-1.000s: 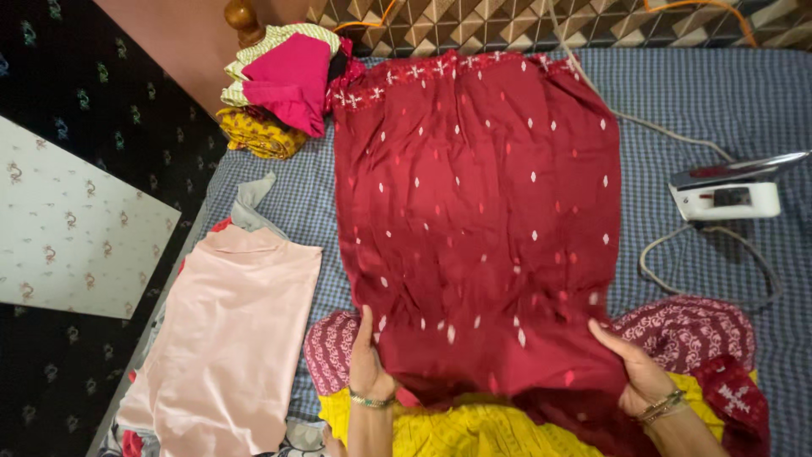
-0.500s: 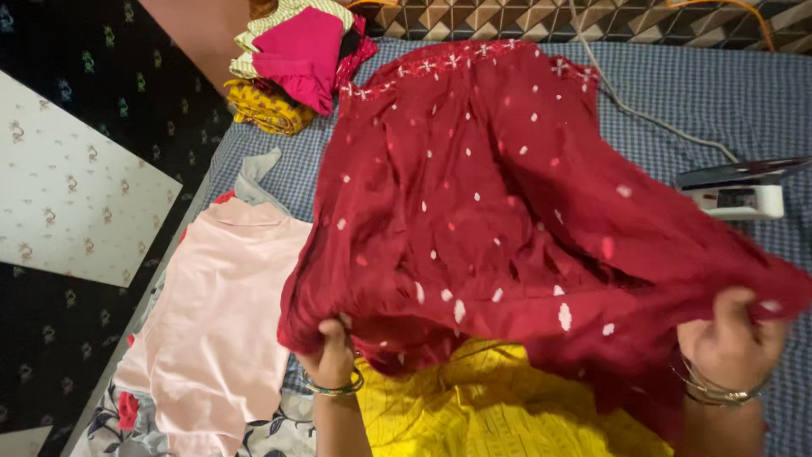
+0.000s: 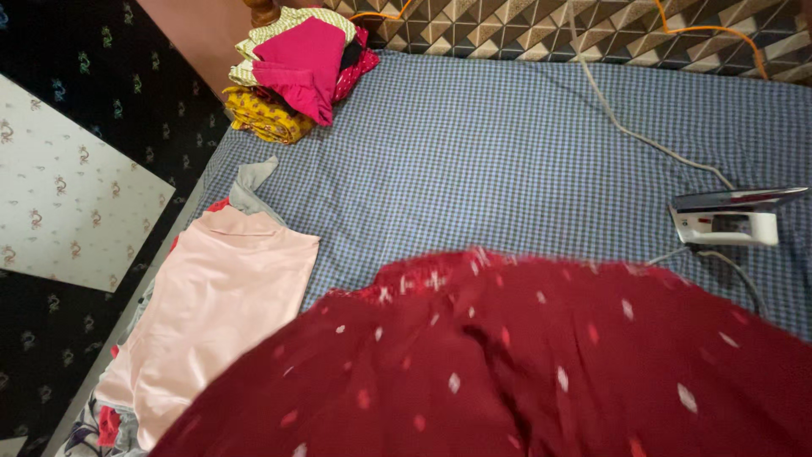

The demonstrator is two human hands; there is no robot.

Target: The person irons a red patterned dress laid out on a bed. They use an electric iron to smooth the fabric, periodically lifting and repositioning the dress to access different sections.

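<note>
Pink garment (image 3: pixel 224 313) left on checked sheet (image 3: pixel 507 161); folded clothes pile (image 3: pixel 292 72) far corner; iron (image 3: pixel 727 218) right, probably upright.

I'm looking at a home bedroom used for ironing: a bed under a blue-and-white checked cotton sheet (image 3: pixel 507 152), a stack of folded coloured clothes (image 3: pixel 292 72) at upper left, a white electric iron (image 3: pixel 727 220) at right, a patterned padded headboard (image 3: pixel 550 25) along the top

Hands, wrists and sleeves all hidden, covered by dark red spotted cloth (image 3: pixel 507 372)
</note>
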